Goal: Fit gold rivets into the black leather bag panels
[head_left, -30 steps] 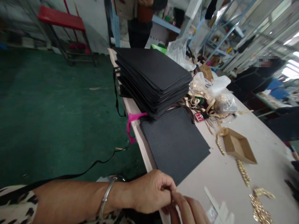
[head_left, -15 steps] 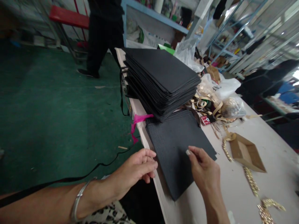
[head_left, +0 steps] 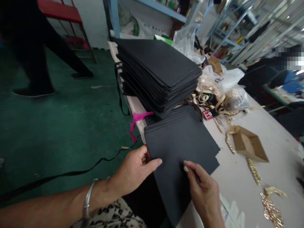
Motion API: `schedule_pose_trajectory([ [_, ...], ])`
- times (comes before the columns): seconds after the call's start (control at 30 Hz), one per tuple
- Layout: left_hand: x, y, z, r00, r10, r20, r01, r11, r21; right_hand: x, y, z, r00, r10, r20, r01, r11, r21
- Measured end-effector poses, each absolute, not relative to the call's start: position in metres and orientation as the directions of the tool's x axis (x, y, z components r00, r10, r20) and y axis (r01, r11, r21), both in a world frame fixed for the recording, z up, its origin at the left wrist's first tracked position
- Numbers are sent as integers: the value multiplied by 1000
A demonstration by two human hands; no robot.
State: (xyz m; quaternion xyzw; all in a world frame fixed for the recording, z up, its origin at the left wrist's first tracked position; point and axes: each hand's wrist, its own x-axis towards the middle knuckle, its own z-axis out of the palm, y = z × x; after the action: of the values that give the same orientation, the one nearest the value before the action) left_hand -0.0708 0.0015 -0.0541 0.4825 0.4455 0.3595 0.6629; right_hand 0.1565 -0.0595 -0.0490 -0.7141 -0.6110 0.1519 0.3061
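A black sheet [head_left: 172,142], maybe leather-like, lies over several similar sheets at the table's near-left edge, its lower corner pulled toward me. At its left edge is my left hand [head_left: 135,169], with the thumb over the top face and the fingers curled below, closed on the sheet. My right hand [head_left: 203,186] is above the sheet's right part. Its thumb and index finger are pinched together; a small white spot shows at the tips, which may be a nail or a small piece. Farther back, a tall stack of black sheets [head_left: 159,63] overlaps the lower pile.
A pink strip [head_left: 140,117] hangs over the table edge. To the right lie a small cardboard box [head_left: 249,144], gold chains [head_left: 272,205] and a heap of straps and plastic bags [head_left: 213,91]. White strips [head_left: 234,212] lie near my right wrist. A person's legs [head_left: 35,57] are at far left.
The top sheet has shifted toward me, and its visible face now looks smoother. My left hand has gone from apart to gripping its edge. The right hand has moved down-left. The person walked left.
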Motion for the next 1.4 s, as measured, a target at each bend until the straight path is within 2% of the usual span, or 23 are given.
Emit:
schedule_pose_trajectory([
  [0.1,-73,0,-56,345,924,-163,162,112,980,154,-61,-51,286,950,126,748,-139,-649],
  [0.2,-69,0,-48,397,911,-110,376,-52,925,152,-63,-48,338,938,76,707,-200,-679],
  [0.3,-65,0,-38,453,874,-174,469,-67,881,154,-71,-42,344,938,41,673,-216,-707],
  [0.4,-63,-1,-34,618,733,-285,359,59,932,158,-88,-38,403,915,11,612,-261,-747],
  [0.5,-59,-6,-35,740,588,-327,205,265,942,160,-106,-39,447,887,-116,475,-345,-809],
  [0.63,-45,-22,-37,781,502,-371,36,558,829,156,-122,-46,431,860,-272,240,-400,-884],
  [0.73,-37,-33,-39,748,459,-480,60,673,737,153,-125,-48,417,839,-349,79,-416,-906],
  [0.83,-35,-38,-41,709,436,-554,120,699,705,153,-127,-47,377,845,-380,12,-415,-910],
  [1.03,-36,-42,-47,595,414,-689,233,732,640,150,-136,-43,309,877,-367,133,-422,-897],
  [1.2,-35,-42,-48,559,457,-692,262,694,670,147,-134,-41,286,881,-378,123,-425,-897],
  [1.4,-42,-48,-47,603,492,-628,283,604,745,138,-131,-41,349,848,-399,5,-428,-904],
])
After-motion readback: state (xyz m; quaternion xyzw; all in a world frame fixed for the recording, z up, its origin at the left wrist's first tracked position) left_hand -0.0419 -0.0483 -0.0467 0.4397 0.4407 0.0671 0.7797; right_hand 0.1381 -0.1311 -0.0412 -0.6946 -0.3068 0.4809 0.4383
